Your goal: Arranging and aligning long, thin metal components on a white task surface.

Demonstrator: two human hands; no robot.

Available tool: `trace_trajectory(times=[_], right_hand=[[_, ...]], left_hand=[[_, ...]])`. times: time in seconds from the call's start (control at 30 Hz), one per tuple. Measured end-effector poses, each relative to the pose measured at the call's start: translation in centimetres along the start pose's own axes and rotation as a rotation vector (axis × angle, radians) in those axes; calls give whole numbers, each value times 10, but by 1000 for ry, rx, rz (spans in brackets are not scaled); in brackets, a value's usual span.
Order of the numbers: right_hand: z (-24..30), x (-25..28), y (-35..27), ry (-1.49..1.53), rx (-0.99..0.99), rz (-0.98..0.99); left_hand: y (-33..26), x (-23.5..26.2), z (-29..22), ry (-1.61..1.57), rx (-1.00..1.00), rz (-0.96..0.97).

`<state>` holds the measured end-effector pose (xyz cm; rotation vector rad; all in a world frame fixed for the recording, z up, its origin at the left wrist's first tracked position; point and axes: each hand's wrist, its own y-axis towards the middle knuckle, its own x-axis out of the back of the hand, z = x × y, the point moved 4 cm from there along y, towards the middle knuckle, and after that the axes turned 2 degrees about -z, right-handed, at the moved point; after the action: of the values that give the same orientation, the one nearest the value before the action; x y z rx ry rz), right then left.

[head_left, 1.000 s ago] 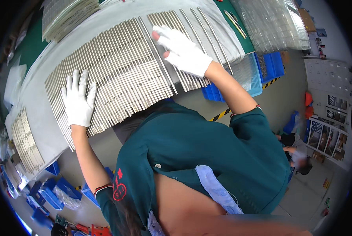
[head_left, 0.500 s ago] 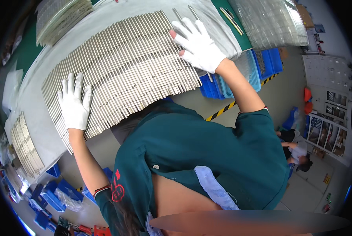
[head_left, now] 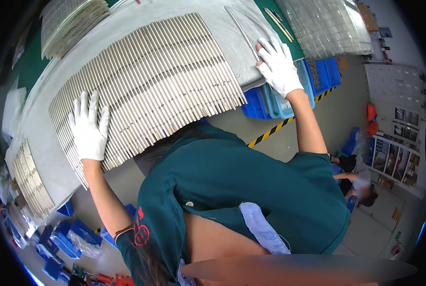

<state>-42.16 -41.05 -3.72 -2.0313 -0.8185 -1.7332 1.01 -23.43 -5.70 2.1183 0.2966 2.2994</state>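
Rods [head_left: 156,62] lie ranked on the cloth [head_left: 227,45], my left hand [head_left: 88,132] flat and open on them: nearly all lined up, I'd judge! One stray rod [head_left: 236,21] seems left, beside my spread right hand [head_left: 278,67].

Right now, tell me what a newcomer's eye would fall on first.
Probably the broad row of thin silvery metal rods, packed side by side across the white cloth, with the white-gloved left hand spread on its left end. Next, the white-gloved right hand, near the lone silvery metal rod right of the row.
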Motion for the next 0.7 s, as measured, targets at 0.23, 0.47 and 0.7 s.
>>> trace_trajectory(times=[0.23, 0.47, 0.7], right_hand=[[16, 22, 1, 276, 97, -71], [27, 24, 2, 227, 139, -33], [48, 30, -17, 328, 262, 82]], left_hand=[[0, -2, 1, -1, -4, -4], [-1, -1, -1, -19, -14, -27], [0, -3, 0, -25, -14, -33]])
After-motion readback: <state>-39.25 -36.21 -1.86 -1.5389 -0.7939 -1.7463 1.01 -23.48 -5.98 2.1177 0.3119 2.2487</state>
